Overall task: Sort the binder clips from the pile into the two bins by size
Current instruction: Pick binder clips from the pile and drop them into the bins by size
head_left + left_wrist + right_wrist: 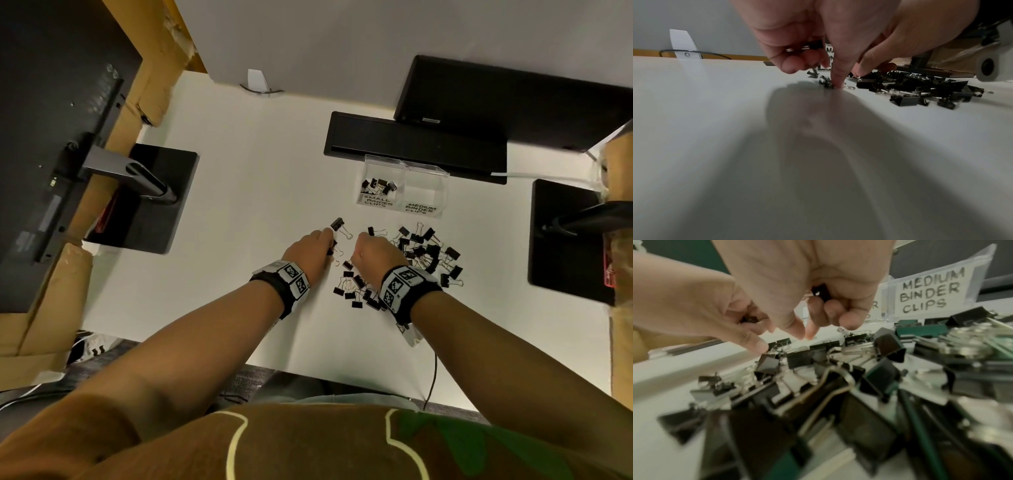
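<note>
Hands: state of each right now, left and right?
Left hand: fingers curled around a small binder clip, one fingertip down on the table.
Right hand: curled, holding a black clip.

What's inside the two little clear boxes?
The bin labelled small binder clips holds a handful of black clips. The medium binder clips bin looks empty, though its front label hides the lowest part.

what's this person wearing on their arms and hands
Both forearms are bare, no sleeves or gloves. Each wrist carries a black strap with white blocks printed in black square markers: left wrist band, right wrist band. A white tag hangs beneath the right one.
</note>
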